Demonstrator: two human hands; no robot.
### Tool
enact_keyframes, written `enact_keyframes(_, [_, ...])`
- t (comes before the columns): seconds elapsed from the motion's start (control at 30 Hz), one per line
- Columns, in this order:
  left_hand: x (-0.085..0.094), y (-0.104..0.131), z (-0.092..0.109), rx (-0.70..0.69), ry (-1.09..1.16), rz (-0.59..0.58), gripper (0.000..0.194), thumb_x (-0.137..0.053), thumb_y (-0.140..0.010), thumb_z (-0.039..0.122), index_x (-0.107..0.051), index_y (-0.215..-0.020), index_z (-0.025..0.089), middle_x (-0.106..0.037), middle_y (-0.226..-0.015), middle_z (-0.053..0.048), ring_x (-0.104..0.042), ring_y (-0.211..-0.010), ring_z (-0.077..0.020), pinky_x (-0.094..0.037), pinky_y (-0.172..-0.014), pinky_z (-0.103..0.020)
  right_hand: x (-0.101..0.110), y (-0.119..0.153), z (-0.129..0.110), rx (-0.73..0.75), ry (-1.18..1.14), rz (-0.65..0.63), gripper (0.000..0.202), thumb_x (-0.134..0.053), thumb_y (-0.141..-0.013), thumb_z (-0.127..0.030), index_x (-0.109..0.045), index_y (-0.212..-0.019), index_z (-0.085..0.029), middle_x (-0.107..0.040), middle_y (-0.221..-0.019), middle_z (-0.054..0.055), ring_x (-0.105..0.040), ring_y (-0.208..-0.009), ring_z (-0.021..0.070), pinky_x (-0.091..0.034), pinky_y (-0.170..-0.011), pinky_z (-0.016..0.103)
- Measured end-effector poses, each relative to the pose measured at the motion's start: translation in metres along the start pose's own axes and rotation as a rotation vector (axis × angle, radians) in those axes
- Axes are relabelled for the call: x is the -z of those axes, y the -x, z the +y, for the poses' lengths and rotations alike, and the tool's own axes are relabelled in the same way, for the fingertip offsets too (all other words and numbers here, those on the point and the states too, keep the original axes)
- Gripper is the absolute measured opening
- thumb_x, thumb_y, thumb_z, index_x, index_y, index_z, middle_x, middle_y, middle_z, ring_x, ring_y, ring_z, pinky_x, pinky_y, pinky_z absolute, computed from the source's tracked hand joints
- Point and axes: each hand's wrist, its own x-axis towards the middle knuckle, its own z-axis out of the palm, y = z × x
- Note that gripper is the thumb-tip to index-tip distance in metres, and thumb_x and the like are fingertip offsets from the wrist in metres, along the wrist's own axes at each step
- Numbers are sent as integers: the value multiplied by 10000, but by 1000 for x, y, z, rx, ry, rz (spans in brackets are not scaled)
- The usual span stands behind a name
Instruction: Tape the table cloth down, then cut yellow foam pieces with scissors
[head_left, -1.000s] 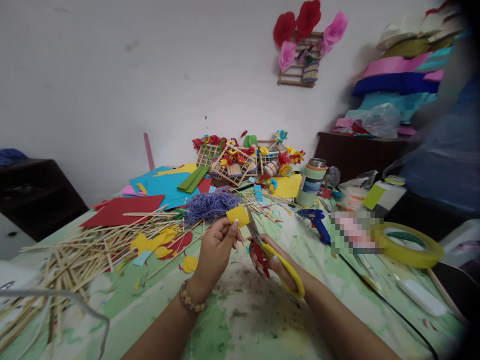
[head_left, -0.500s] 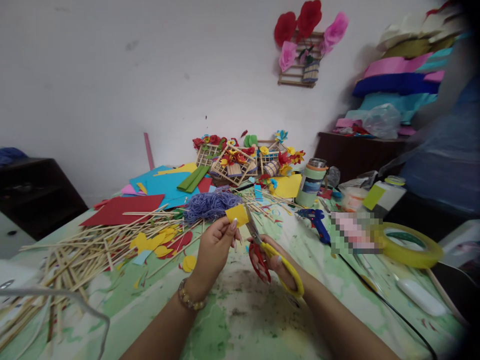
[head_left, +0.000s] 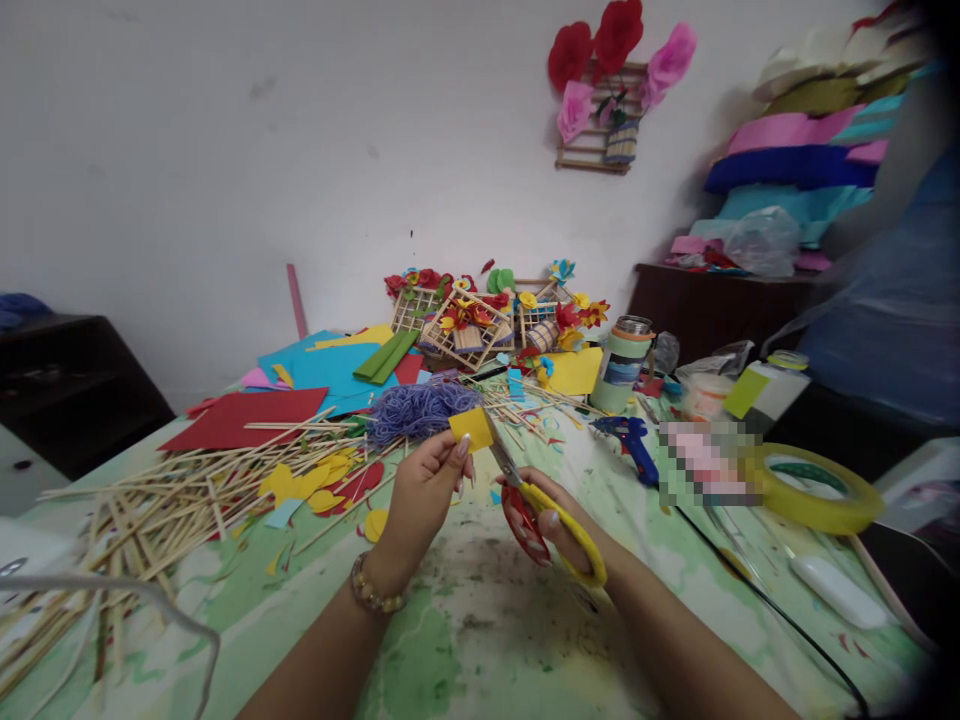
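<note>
Between the thumb and fingers of my left hand (head_left: 427, 485) is a small yellow piece of paper (head_left: 471, 429), held up above the table. My right hand (head_left: 559, 515) grips scissors (head_left: 512, 474) with one yellow and one red handle. Their blades point up and left, at the right edge of the paper. Whether the blades are cutting into it I cannot tell. Behind my left hand lies a bundle of purple yarn (head_left: 420, 410). Yellow paper petals (head_left: 315, 483) are scattered to the left of that hand.
Thin wooden sticks (head_left: 142, 520) cover the left of the table, near red card (head_left: 247, 418). At right are a blue glue gun (head_left: 632, 445), a tumbler (head_left: 621, 365), and a tape roll (head_left: 817, 490). Lattice frames with paper flowers (head_left: 469, 325) stand by the wall.
My left hand and the yellow paper have shifted slightly left and up. The scissors have barely moved, and both hands keep their hold.
</note>
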Motion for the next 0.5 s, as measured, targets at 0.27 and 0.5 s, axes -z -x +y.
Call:
enact_keyframes(0.27, [3,-1,0,-1,-30,6,324,-632,-779,463,-640,-771,139,-539,-538,23,-391,-454,-69,-306,-445,-188,0,0,-1,-13,24,2,667,-535,-752,-727,-423,-1134,-193,-408,-709,-53,-311,-440,23,-319,-369,164])
enact_keyframes(0.5, [0,2,0,3,-121,-69,364,-583,-812,472,-579,-643,149,-505,-517,22,-377,-459,-75,-299,-453,-196,-2,-2,-3,38,99,-28,705,-418,-798,-750,-381,-1255,-215,-449,-846,8,-404,-559,69,-379,-427,189])
